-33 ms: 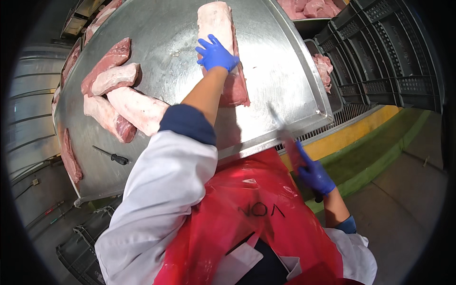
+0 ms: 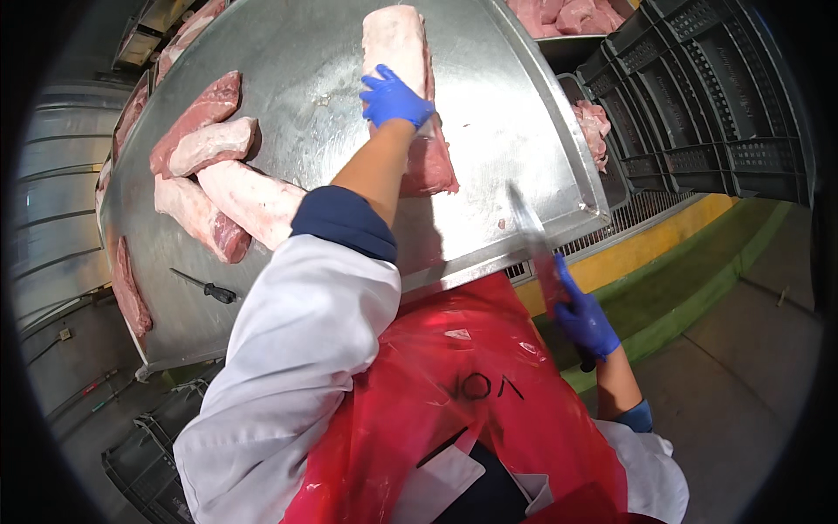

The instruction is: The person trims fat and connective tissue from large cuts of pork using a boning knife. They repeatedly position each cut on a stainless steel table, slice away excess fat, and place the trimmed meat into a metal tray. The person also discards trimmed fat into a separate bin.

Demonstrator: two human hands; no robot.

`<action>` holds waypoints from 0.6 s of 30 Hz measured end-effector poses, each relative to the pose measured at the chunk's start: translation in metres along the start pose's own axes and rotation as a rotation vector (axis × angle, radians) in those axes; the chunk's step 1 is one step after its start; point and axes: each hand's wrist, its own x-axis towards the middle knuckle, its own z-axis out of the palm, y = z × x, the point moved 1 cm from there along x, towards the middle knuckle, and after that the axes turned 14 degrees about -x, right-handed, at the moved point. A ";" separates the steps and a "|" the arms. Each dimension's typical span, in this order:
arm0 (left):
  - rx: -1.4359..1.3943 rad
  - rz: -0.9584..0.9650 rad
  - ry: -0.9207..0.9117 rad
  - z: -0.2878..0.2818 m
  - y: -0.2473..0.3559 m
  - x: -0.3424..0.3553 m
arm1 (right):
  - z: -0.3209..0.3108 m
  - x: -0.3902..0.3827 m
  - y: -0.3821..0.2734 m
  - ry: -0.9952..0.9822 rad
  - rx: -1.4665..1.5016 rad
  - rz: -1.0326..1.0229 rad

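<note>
A long pale slab of meat (image 2: 394, 33) with a fat-covered top lies at the far middle of a metal table (image 2: 314, 52); its near end shows red lean. My left hand (image 2: 396, 98), in a blue glove, rests on the slab with its fingers spread, open. Past the table's near right edge, my right hand (image 2: 587, 321), also blue-gloved, is closed on the handle of a knife (image 2: 534, 229). The long blade points up and left over the table corner, apart from the meat.
Several cuts of meat (image 2: 249, 194) lie on the table's left, with a thin strip (image 2: 131, 293) at its left edge. Near them is a black-handled sharpening steel or thin tool (image 2: 209, 288). Black crates (image 2: 690, 96) stand right, beside a bin of meat pieces (image 2: 592, 131).
My left hand has shifted very slightly left on the slab. The knife in my right hand has moved a little to the right, its blade now less blurred.
</note>
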 end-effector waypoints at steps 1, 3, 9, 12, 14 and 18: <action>-0.070 -0.050 -0.012 -0.008 -0.004 0.008 | -0.008 -0.004 0.001 0.091 0.025 0.020; -0.234 0.072 0.005 -0.022 -0.033 0.034 | -0.015 -0.005 0.010 0.196 0.153 0.079; -1.586 -0.243 -0.851 -0.015 -0.144 0.045 | -0.015 0.023 0.048 0.235 0.421 0.118; -0.936 -0.005 -0.319 -0.006 -0.169 0.048 | -0.039 0.045 0.053 0.216 0.377 0.056; -0.688 0.236 0.146 -0.020 -0.109 0.003 | -0.066 0.058 0.045 0.196 0.473 0.100; -0.051 0.308 0.171 -0.020 0.003 -0.053 | -0.113 0.110 0.025 0.167 0.472 -0.029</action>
